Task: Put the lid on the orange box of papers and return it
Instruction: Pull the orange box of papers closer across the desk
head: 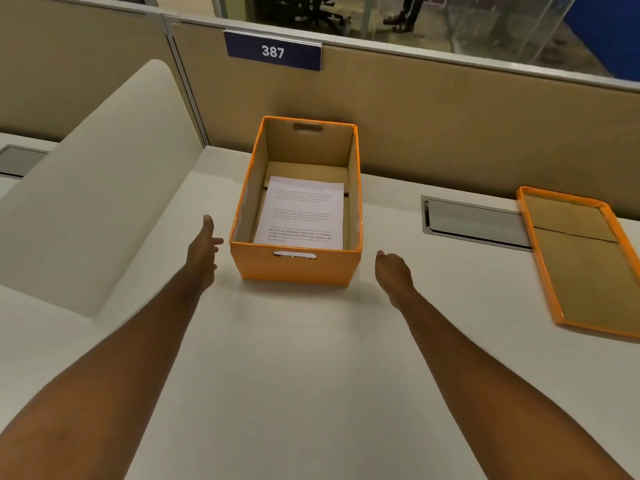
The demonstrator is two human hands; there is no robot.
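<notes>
Because the orange box [296, 216] between the spread fingers of the left hand [202, 252] and the loosely curled, empty right hand [393, 271] holds only papers [303, 211], it should lift lightly by its stiff end slots, while its lid [585, 261] lies well beyond the right fingers.

Even, soft overhead light; faint shadows on desk [311, 358]; wide-angle bending at edges; slight blur.

We stretch both bare arms forward, left hand [202, 244] open with fingers spread, right hand [393, 271] loosely curled, holding nothing
</notes>
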